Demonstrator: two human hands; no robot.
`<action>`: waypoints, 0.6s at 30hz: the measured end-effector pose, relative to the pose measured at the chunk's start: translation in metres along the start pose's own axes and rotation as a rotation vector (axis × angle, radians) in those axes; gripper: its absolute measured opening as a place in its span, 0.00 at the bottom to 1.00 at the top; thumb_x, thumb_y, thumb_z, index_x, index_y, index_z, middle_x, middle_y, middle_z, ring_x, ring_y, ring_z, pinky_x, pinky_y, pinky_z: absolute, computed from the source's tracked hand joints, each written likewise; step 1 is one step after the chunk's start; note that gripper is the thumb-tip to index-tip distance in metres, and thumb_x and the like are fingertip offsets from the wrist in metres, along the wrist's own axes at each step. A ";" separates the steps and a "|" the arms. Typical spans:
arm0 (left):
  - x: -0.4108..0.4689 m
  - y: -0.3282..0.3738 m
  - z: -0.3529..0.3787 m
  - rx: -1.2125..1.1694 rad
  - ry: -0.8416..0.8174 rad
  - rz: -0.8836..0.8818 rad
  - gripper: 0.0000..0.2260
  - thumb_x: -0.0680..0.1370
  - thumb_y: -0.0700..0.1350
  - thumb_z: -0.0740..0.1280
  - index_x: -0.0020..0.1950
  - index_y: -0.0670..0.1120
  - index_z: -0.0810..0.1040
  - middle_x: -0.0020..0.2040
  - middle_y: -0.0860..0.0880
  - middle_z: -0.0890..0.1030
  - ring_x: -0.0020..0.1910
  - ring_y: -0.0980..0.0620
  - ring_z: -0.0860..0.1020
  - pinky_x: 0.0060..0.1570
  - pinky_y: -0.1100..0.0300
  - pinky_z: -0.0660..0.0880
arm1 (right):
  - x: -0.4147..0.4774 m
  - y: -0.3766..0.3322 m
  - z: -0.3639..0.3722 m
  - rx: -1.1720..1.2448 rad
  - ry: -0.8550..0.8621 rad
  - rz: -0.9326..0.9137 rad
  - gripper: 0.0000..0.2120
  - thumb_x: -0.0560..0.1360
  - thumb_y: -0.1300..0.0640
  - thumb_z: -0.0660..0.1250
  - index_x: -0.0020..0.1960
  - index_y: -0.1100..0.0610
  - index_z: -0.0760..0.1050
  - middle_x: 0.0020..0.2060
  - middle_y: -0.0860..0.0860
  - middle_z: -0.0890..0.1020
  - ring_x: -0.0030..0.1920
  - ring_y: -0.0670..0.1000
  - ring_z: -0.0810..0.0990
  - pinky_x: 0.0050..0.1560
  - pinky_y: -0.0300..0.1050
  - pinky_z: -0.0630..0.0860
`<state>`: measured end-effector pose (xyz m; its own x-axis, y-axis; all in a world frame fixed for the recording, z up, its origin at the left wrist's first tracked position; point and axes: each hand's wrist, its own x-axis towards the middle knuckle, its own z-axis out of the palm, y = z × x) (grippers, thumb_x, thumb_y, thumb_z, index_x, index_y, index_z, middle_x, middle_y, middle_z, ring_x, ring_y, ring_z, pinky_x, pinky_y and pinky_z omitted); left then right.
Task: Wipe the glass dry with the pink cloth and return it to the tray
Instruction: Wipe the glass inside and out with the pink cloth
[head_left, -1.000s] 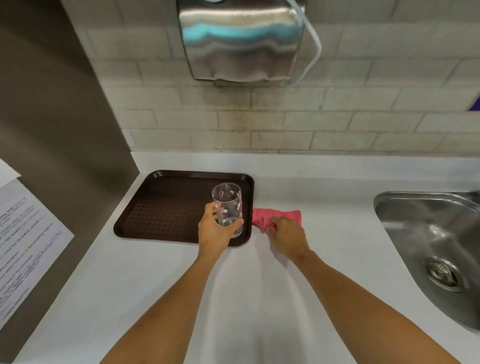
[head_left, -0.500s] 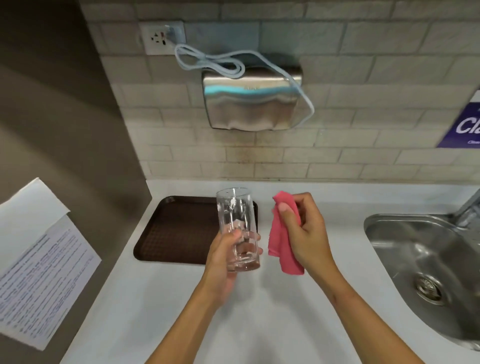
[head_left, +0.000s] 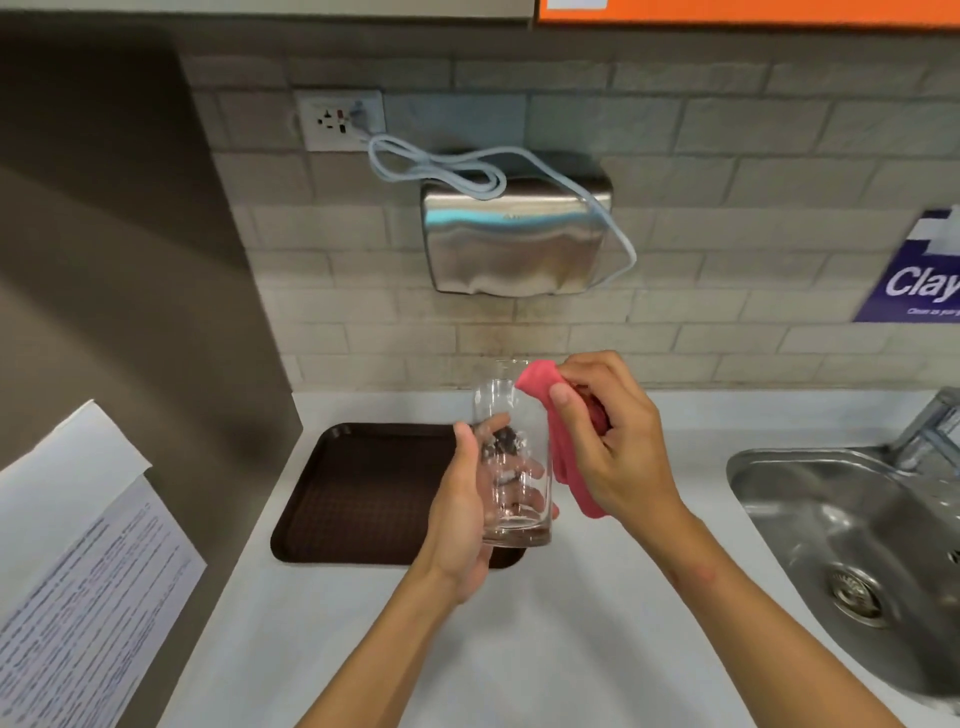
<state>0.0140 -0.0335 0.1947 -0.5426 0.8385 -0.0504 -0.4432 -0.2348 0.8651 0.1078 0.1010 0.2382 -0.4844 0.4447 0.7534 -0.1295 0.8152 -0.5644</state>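
My left hand (head_left: 462, 514) holds a clear drinking glass (head_left: 511, 457) upright in the air, above the near right corner of the dark brown tray (head_left: 363, 488). My right hand (head_left: 613, 447) grips the pink cloth (head_left: 563, 457) just to the right of the glass. The cloth's top fold touches the rim of the glass, and the rest hangs down beside it. The tray lies on the white counter with nothing on it.
A steel sink (head_left: 852, 545) with a tap (head_left: 930, 426) is set into the counter at the right. A steel hand dryer (head_left: 514, 234) with a looped cord hangs on the tiled wall. A printed paper sheet (head_left: 78, 571) is fixed to the left wall panel.
Both hands lifted from the counter: the left raised the glass off the tray, the right picked up the cloth and brought it to the glass rim. The view tilted upward.
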 end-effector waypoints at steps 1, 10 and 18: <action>0.002 0.002 0.002 0.004 0.001 0.004 0.30 0.78 0.69 0.57 0.71 0.52 0.78 0.49 0.40 0.86 0.38 0.39 0.87 0.39 0.49 0.85 | 0.004 0.001 0.000 0.001 0.008 -0.019 0.07 0.84 0.57 0.67 0.56 0.59 0.81 0.51 0.47 0.78 0.51 0.38 0.78 0.53 0.28 0.71; 0.033 0.025 0.014 0.057 0.062 0.096 0.29 0.78 0.69 0.58 0.72 0.56 0.79 0.53 0.39 0.87 0.51 0.42 0.87 0.50 0.46 0.85 | -0.018 0.018 -0.004 -0.093 -0.201 -0.371 0.09 0.88 0.50 0.60 0.62 0.53 0.76 0.54 0.47 0.74 0.44 0.45 0.76 0.46 0.29 0.73; 0.037 0.029 0.032 0.046 -0.032 0.081 0.30 0.78 0.69 0.59 0.73 0.54 0.78 0.51 0.36 0.83 0.40 0.41 0.85 0.39 0.50 0.84 | 0.073 0.019 -0.021 -0.144 -0.011 -0.377 0.15 0.87 0.54 0.62 0.60 0.63 0.82 0.50 0.59 0.78 0.46 0.55 0.79 0.44 0.53 0.80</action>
<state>0.0042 0.0060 0.2335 -0.5515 0.8334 0.0358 -0.3653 -0.2799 0.8878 0.0884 0.1568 0.2892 -0.4357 0.1009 0.8944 -0.1780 0.9644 -0.1955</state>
